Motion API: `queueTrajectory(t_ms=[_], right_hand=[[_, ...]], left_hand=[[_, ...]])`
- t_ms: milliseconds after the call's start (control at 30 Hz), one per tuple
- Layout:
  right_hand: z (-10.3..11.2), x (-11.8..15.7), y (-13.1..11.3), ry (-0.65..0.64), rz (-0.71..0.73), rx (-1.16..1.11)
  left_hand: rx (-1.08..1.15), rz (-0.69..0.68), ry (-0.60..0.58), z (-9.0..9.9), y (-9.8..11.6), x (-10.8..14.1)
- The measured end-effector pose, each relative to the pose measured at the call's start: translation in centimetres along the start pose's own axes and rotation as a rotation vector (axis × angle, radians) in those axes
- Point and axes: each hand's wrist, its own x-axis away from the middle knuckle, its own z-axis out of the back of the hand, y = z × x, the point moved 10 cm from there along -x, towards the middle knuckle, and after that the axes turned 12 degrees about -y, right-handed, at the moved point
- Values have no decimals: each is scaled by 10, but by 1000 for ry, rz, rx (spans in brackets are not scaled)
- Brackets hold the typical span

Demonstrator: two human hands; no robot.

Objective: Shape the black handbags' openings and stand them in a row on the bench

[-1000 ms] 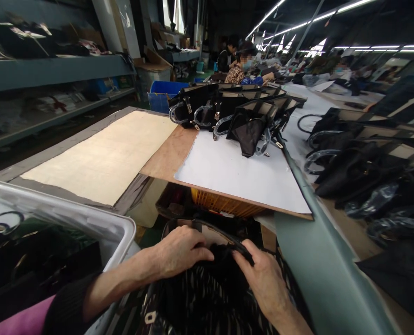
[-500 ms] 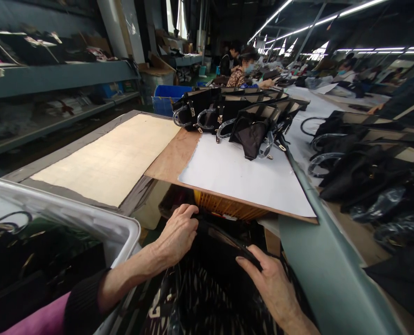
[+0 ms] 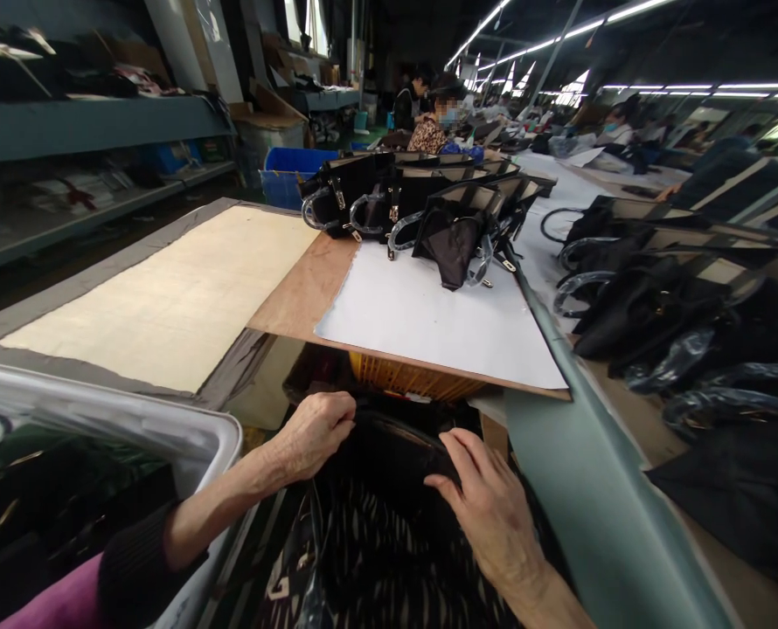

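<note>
A black bag (image 3: 389,489) with a streaked, light-and-dark lining hangs open low in the middle of the head view, over my lap. My left hand (image 3: 316,432) is closed on the left end of its upper edge. Farther right along that same edge, my right hand (image 3: 487,498) pinches the rim between thumb and fingers. Metal fittings and clear plastic wrap show at the bag's lower left. The bottom of the bag is out of view.
White paper (image 3: 434,314) lies on the table ahead, with several black bags (image 3: 454,236) behind it. A white bin (image 3: 218,428) holding dark items is at the left. More bags (image 3: 664,306) stand at the right. An orange crate (image 3: 408,376) sits under the board. Persons work farther back.
The view has shifted slightly, so the table and bags appear farther left. Both hands keep hold of the bag's edge, and my right fingers are raised a little more.
</note>
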Motion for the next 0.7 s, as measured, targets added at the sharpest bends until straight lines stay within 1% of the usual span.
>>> queueTrajectory(t_ms=[67,133,333,500,700], right_hand=[[1,-2,-4,3,-7,29],[-2,-6,-4,-14,-33,-8],[-9,-10,13,2,-94,-207],[-15,-13,20,-40,-114,-319],[-17,-14,24,-85,-174,-377]], left_hand=[[2,7,17,0,-1,0],[2,8,35,-1,-2,-1],[46,-29,90,0,-1,-1],[56,23,84,2,-5,-1],[69,49,106,1,-8,-1]])
